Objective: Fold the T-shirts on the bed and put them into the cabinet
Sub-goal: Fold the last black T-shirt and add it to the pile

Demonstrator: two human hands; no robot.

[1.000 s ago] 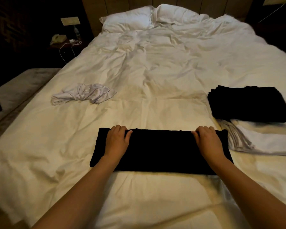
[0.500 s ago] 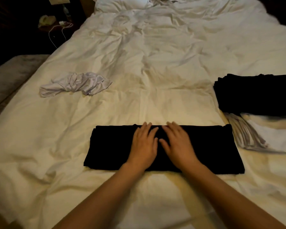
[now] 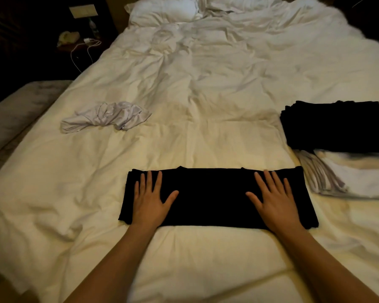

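A black T-shirt (image 3: pixel 212 196), folded into a long flat strip, lies across the near part of the white bed (image 3: pixel 206 95). My left hand (image 3: pixel 150 199) presses flat on its left end, fingers straight and spread. My right hand (image 3: pixel 275 199) lies flat on its right end in the same way. A crumpled white T-shirt (image 3: pixel 109 117) lies unfolded to the left, further up the bed. On the right sits a pile of folded black T-shirts (image 3: pixel 337 127) on top of folded white ones (image 3: pixel 348 182). No cabinet is in view.
Two white pillows (image 3: pixel 169 9) lie at the head of the bed. A dark nightstand (image 3: pixel 79 40) with a white cable stands at the far left. A grey bench or rug (image 3: pixel 15 110) runs along the bed's left side.
Both hands slid apart from the middle of the black strip to its two ends, flat on the cloth. A second ago they gripped its far edge with curled fingers.
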